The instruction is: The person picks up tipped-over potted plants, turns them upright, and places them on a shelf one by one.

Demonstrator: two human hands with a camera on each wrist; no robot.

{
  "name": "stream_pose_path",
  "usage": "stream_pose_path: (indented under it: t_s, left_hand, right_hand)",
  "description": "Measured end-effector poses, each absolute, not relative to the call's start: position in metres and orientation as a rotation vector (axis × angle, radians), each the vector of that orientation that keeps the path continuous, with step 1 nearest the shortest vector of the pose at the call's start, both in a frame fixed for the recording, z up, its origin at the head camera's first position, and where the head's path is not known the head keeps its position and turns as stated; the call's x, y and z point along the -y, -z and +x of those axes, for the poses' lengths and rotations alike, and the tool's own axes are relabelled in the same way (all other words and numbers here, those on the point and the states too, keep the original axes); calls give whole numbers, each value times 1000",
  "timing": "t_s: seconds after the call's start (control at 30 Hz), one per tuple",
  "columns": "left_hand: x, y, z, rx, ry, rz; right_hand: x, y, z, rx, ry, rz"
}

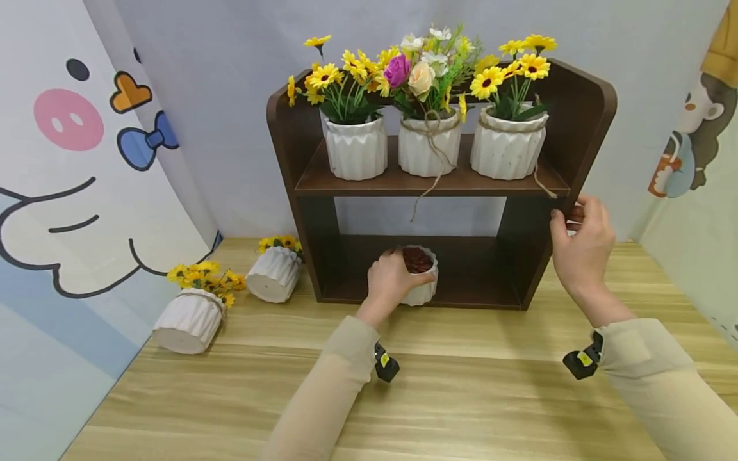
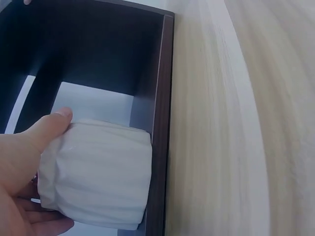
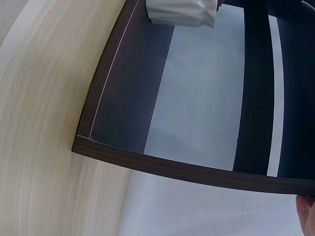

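Observation:
My left hand (image 1: 390, 280) grips a white ribbed pot (image 2: 101, 172) holding a dark red succulent (image 1: 416, 260). Thumb and fingers lie on opposite sides of its rim in the left wrist view. The pot stands at the front edge of the lower board of a dark brown two-tier shelf (image 1: 426, 184), near its middle. At the shelf's right side panel (image 1: 589, 137), my right hand (image 1: 585, 246) holds on, thumb at the front edge and fingers around the outer face. Only part of that hand shows at the edge of the right wrist view.
On the upper board stand a left pot of yellow flowers (image 1: 356, 150), a mixed-flower pot (image 1: 429, 147) and a right pot of yellow flowers (image 1: 508, 144). Two more flower pots lie tipped on the wooden table (image 1: 461, 397), a nearer pot (image 1: 189, 322) and a farther pot (image 1: 273, 275).

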State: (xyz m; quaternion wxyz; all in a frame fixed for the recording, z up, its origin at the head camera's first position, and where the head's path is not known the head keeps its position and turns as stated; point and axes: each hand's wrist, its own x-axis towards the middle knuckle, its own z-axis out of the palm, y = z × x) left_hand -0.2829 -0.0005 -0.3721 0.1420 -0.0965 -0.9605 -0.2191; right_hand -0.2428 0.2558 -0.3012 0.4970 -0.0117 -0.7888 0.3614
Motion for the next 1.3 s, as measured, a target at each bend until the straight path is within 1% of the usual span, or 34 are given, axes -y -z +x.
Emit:
stream_pose_path:
  t_s: [0.4,0.8,1.0,1.3]
  left_hand:
    - [-32,372,-295,2813,555,-255]
    - [-61,373,-299,2812,431,-223]
    - [-69,374,-300,2818,369,-220]
    - [-76,374,-306,2851,423,-236]
  right_hand:
    - [-255,300,-244,1888,-884,-37]
    - [-253,302,-243,1902,-887,-48]
    - [-254,302,-242,1911,-884,-57]
    - [-253,302,-243,1894,-868,-50]
